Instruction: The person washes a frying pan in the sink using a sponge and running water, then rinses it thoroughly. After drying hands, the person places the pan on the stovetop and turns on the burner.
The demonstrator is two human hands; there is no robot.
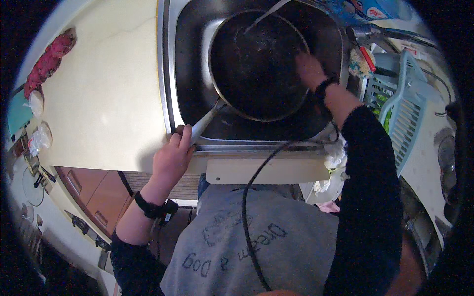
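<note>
A large dark frying pan [259,70] rests in the dark sink basin [251,131], its inside facing up. My left hand [176,150] is wrapped around the pan's pale handle [204,122], at the sink's front left corner. Over the right side of the pan is my right hand [311,70], its fingers blurred and in shadow near the rim. Whether it holds anything is hard to see. A thin pale streak [266,14], seemingly running water, comes down into the pan from the top. Wet glints show on the pan's dark surface.
A chrome tap part [364,32] lies right of the sink, with a scrubber [361,64] below it. A light-blue plastic basket [403,111] stands at the right. Sweet potatoes [50,61] lie far left on the counter [111,92]. A black cable [246,199] hangs across my front.
</note>
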